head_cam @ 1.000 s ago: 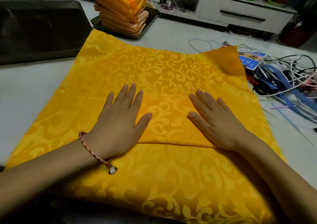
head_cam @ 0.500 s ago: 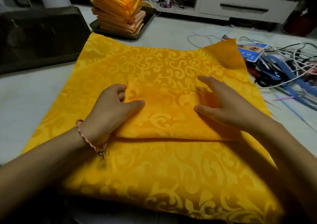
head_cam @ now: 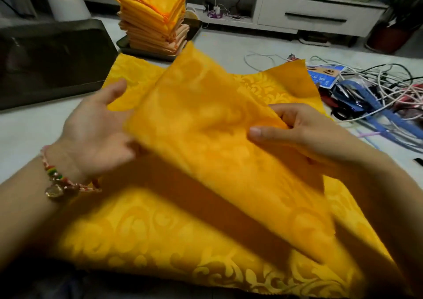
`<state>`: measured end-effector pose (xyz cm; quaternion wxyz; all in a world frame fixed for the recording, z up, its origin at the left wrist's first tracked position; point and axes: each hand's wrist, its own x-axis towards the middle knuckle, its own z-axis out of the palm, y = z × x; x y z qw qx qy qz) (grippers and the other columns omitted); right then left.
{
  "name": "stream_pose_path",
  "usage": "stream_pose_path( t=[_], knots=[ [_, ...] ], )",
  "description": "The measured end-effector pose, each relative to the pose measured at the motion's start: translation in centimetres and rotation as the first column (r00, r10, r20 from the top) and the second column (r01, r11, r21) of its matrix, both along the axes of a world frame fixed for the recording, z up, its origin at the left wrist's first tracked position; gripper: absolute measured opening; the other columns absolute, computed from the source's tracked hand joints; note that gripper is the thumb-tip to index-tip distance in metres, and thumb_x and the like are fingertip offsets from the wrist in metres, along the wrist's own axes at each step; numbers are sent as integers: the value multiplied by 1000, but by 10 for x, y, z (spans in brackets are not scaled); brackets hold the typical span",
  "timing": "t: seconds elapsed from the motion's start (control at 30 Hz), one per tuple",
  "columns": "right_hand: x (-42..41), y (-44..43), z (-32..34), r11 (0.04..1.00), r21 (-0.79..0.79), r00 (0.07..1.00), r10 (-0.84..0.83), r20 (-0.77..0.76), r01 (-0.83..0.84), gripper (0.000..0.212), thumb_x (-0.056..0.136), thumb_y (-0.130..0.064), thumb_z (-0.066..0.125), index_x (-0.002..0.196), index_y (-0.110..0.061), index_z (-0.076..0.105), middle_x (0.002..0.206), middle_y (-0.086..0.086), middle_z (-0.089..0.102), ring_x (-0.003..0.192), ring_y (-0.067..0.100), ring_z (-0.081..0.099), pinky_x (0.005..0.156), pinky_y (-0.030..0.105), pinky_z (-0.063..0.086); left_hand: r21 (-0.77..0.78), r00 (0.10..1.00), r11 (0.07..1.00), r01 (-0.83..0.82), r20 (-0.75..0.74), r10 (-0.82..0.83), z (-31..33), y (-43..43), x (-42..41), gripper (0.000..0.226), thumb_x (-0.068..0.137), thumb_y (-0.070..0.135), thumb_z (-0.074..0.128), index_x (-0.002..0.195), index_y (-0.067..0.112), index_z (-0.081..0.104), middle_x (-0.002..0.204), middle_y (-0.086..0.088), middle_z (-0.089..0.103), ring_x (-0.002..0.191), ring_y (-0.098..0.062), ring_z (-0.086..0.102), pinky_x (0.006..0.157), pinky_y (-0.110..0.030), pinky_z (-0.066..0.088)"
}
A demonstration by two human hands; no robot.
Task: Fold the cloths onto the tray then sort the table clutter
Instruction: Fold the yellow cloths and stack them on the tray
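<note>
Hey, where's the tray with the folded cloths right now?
Head view: the tray sits on the table's far side, left of centre, under the stack of folded cloths, just beyond the lifted yellow cloth.

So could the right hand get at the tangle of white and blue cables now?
Probably not yet: the right hand pinches the lifted yellow patterned cloth. The tangle of white and blue cables lies close on its right, nothing between them but the white table, so letting go should free the way.
</note>
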<state>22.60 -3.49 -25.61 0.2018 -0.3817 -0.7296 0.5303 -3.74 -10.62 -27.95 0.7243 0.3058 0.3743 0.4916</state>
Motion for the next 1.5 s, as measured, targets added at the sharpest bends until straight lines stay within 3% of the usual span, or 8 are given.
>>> stream_pose_path(
  t=[0.1,0.37,0.53,0.7,0.8,1.1,1.27,1.5],
  knots=[
    [-10,-1,-22,947,-247,959,-244,-144,203,26,73,-28,66,95,-14,67,95,6,73,88,24,69,76,33,56,-213,956,969,121,289,-56,-16,7,14,85,89,66,23,143,1,23,145,-23,36,135,-37,34,110,-54,26],
    [-19,-14,-36,895,-305,896,-394,-203,325,15,86,-19,61,99,-13,66,90,3,74,79,18,71,69,27,58,-72,972,990,-124,-209,107,-26,-5,58,14,72,17,58,71,8,69,79,-10,71,73,-18,69,72,-37,57],
    [-22,-17,-38,902,-276,878,-402,-260,331,13,87,-20,59,98,-17,66,97,4,73,86,20,69,77,33,56,68,922,988,-136,-357,152,-27,-12,65,15,76,28,59,77,14,65,77,-1,71,74,-10,66,72,-29,56],
    [-23,-17,-40,885,-112,850,-466,-246,453,13,78,-27,72,88,-18,70,115,6,65,104,20,63,95,47,49,635,410,772,-4,-704,580,-44,-9,49,24,76,55,56,87,37,67,147,11,31,135,-2,27,107,-20,27],
    [-24,-19,-37,867,10,833,-474,-286,497,18,70,-36,69,82,-23,69,127,-13,49,115,6,51,100,44,44,747,263,609,269,-665,699,-42,-6,47,39,86,44,51,77,11,71,148,1,32,141,-16,19,113,-27,19],
    [-13,-24,-31,924,-60,850,-373,-372,379,27,77,-37,70,83,-11,70,128,-9,58,113,12,59,93,39,51,616,794,782,-99,-425,435,-23,-18,62,17,72,45,63,65,31,69,61,17,59,62,5,54,58,-10,44],
    [-4,-23,-21,936,-280,900,-299,-316,212,6,77,-13,56,79,-12,62,66,-7,70,60,-1,65,53,8,49,384,935,918,-97,-281,216,-27,-19,62,50,50,60,79,94,37,71,98,6,71,90,-13,67,74,-30,55],
    [-8,-17,-34,954,-165,949,-276,-150,252,40,70,-21,66,104,-1,61,107,17,68,99,29,65,86,38,52,163,952,983,-83,-280,127,-27,-15,69,67,60,2,82,116,26,54,95,3,73,86,-12,70,59,-20,53]
  ],
)
